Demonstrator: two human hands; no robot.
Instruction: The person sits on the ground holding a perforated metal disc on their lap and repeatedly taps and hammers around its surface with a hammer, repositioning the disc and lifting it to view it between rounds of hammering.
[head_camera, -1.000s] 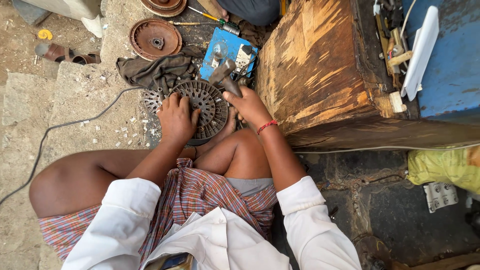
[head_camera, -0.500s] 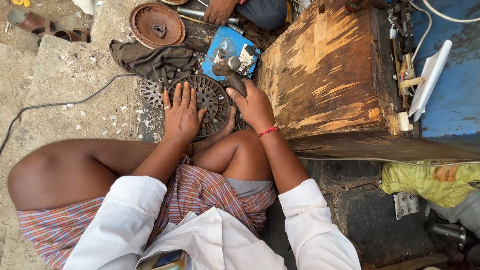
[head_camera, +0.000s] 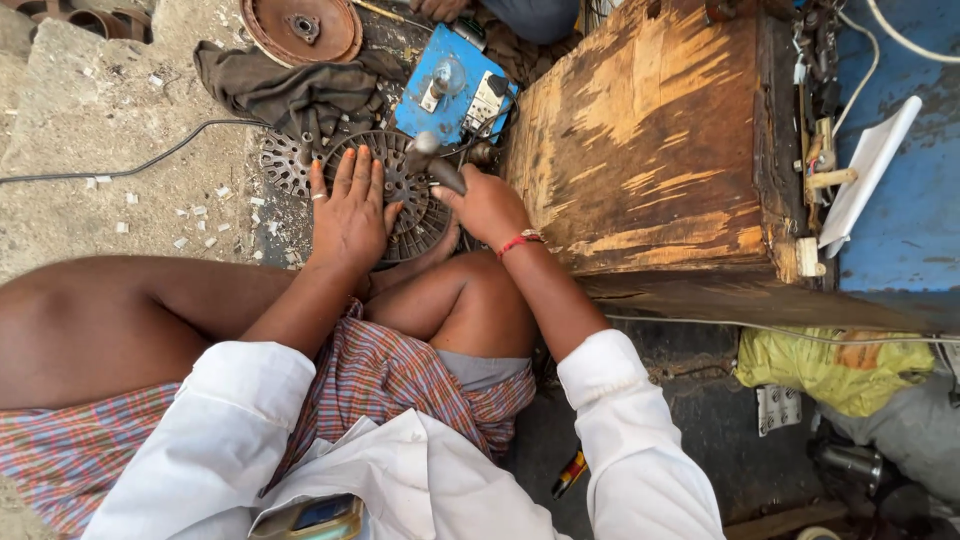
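A round, dark, slotted metal disc (head_camera: 420, 225) lies on the ground between my knees. My left hand (head_camera: 347, 212) rests flat on top of it, fingers spread, a ring on one finger. My right hand (head_camera: 487, 205), with a red thread at the wrist, grips the handle of a hammer (head_camera: 432, 160) whose metal head hangs over the disc's far edge. A second perforated plate (head_camera: 283, 160) pokes out from under the disc on the left.
A blue electrical box (head_camera: 455, 90) sits just beyond the disc, a dark rag (head_camera: 290, 90) and a rusty round plate (head_camera: 300, 25) beside it. A big wooden box (head_camera: 650, 150) stands at right. Another person's hand (head_camera: 440, 8) shows at the top. A black cable (head_camera: 130, 165) crosses the concrete.
The view has shifted, with everything sliding slightly in frame. My left hand flattened and spread on the disc. The right hand keeps the hammer above the disc's edge.
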